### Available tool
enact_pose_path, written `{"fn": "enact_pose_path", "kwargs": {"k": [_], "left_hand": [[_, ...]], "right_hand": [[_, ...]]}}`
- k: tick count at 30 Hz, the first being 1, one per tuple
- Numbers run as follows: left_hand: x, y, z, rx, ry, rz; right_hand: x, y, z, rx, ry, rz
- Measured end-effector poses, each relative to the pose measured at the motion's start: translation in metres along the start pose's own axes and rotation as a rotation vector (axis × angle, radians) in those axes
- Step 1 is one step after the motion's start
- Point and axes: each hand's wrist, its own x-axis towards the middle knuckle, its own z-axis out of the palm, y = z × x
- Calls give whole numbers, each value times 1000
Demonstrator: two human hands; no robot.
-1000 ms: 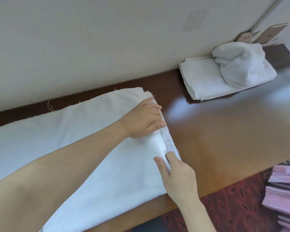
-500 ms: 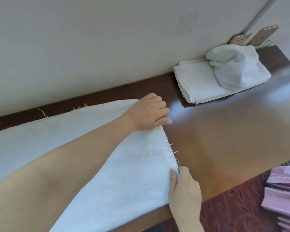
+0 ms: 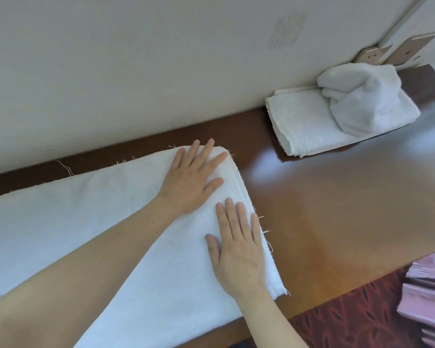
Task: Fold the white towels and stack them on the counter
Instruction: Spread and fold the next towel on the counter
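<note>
Both hands now flat, fingers spread, on white towel (image 3: 86, 222), its left end cut off

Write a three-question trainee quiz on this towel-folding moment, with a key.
1. True or false: both hands lie flat, palms down, on the large white towel.
2. Which item sits on top of the folded towel by the wall? A) a crumpled white towel B) a pink cloth C) a wall socket plate
3. Fill in: loose threads show along the large towel's ____ edge, beside the right hand.

Key
1. True: left hand and right hand are spread open, pressing, gripping nothing.
2. A: the crumpled white towel rests on it.
3. Right: the frayed end faces the bare wooden counter.
</note>
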Motion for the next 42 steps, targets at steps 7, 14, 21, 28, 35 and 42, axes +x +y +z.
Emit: {"fn": "enact_pose_path", "kwargs": {"k": [7, 14, 21, 28, 35, 42], "left_hand": [[30, -8, -37, -273, 145, 47], [13, 12, -20, -126, 375, 47], [-61, 41, 16, -20, -47, 169], [-53, 6, 6, 44, -84, 70], [-51, -54, -9, -7, -81, -267], [-133, -51, -6, 25, -117, 77]], "right_hand": [[-13, 2, 0, -35, 25, 136], [-33, 10, -1, -95, 4, 249], [-28, -1, -11, -62, 21, 314], [-30, 16, -1, -108, 24, 252], [-33, -29, 3, -129, 57, 218], [-58, -9, 14, -147, 136, 526]]}}
